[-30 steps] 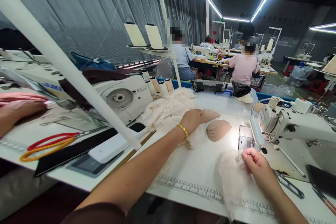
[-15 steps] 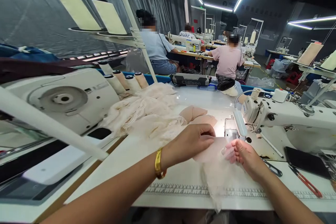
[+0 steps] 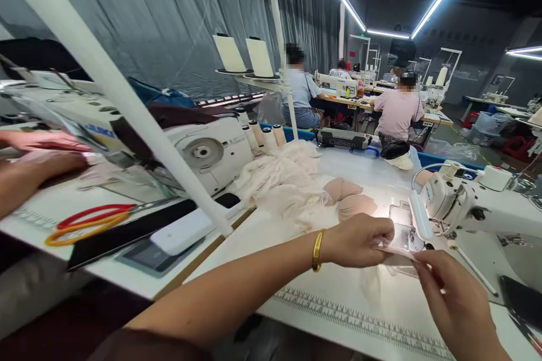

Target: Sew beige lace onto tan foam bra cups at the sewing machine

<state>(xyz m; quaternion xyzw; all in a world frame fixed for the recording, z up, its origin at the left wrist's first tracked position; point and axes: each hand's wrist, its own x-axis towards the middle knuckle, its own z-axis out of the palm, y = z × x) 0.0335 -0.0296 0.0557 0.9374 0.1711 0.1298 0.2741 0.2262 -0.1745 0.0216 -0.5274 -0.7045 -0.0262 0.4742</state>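
A thin pale pink piece of fabric (image 3: 397,252) is stretched between my two hands, just in front of the sewing machine's needle plate (image 3: 400,215). My left hand (image 3: 359,241), with a gold bracelet at its wrist, pinches the left end. On the right end, my right hand (image 3: 455,287) grips with thumb and fingers. Sheer material hangs below the fabric over the white table. The white sewing machine (image 3: 486,197) stands to the right, its lamp (image 3: 420,217) lit. Beyond my left hand lie beige cup-shaped pieces (image 3: 355,206) and a heap of cream lace fabric (image 3: 283,175).
A printed ruler (image 3: 339,316) runs along the table's front edge. On the left are red-and-orange-handled scissors (image 3: 93,223), a white pole (image 3: 127,101) and a co-worker's hands (image 3: 38,166). Thread cones (image 3: 269,138) stand behind the lace. A dark phone-like object (image 3: 523,299) lies at right.
My view has swung left, bringing a co-worker's hands and the scissors into sight. The fabric has been drawn taut between my hands and now shows nearly edge-on.
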